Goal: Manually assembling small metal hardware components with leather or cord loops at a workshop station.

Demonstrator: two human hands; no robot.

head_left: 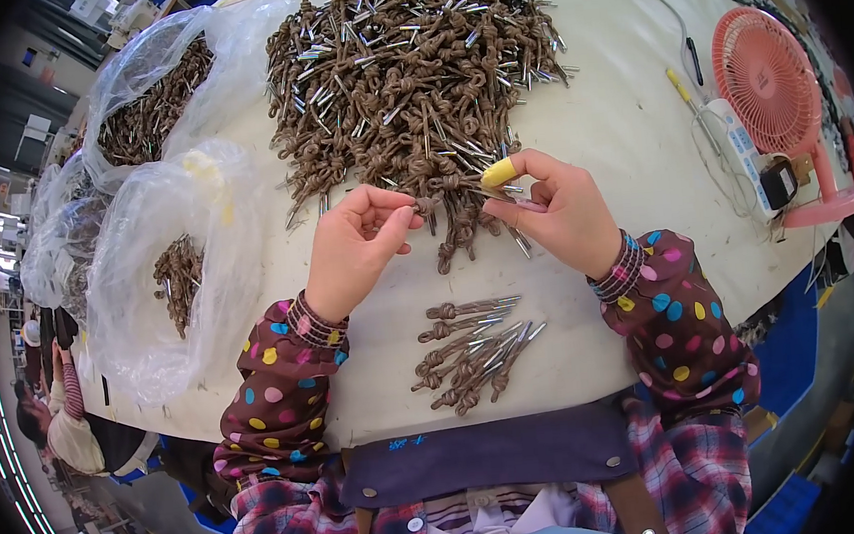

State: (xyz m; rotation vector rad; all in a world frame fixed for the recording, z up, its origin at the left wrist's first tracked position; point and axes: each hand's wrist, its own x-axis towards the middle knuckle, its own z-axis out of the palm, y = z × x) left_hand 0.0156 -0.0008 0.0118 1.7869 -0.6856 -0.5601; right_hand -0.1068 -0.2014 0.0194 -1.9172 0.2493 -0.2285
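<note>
A large heap of brown knotted cords [403,88] with shiny metal tips covers the far middle of the table. At its near edge, my left hand [360,244] is closed, thumb and forefinger pinching the knotted end of a brown cord [426,208]. My right hand [571,213], a yellow cover on its forefinger, pinches the metal-tipped end of a cord at the heap's right front. Whether both hands hold the same cord is hard to make out against the heap. Closer to me lies a small group of similar knotted cords [470,364], tips pointing right.
Clear plastic bags [143,360] holding more brown cords stand along the left side. At the right are a pink fan [765,80], a white power strip [742,152] and a yellow-handled tool [679,84]. Another person [71,436] is far left.
</note>
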